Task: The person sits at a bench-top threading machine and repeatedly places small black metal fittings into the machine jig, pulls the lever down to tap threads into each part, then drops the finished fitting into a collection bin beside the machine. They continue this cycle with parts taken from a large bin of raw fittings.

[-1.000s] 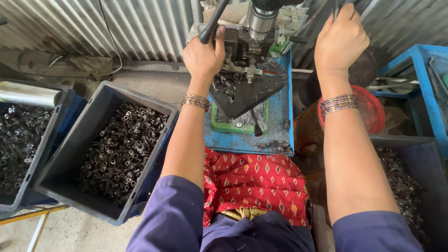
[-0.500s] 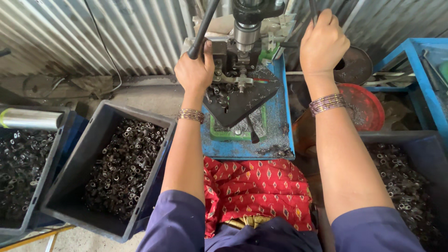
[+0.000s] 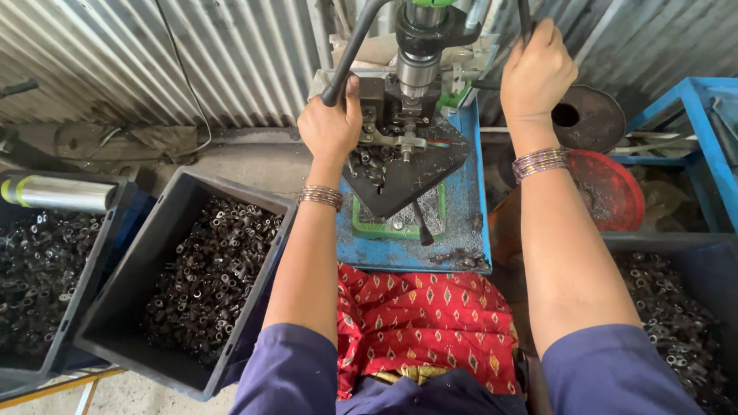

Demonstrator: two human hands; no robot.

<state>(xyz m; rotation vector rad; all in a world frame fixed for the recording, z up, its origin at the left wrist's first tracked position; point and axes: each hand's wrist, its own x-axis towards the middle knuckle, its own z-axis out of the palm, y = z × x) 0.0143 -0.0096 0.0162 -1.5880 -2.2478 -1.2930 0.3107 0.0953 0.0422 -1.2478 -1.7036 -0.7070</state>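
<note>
Left hand (image 3: 332, 127) grip around lever (image 3: 350, 54)

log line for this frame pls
left hand: grips black lever | right hand: grips upper handle | bin of metal parts: beside left arm

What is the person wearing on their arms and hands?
Both hands are bare, with no gloves. The left hand has a stack of thin metallic bangles at the wrist. The right hand has a similar stack of bangles, shiny with a purplish tint. Short dark blue sleeves cover the upper arms; the forearms are uncovered.
</note>
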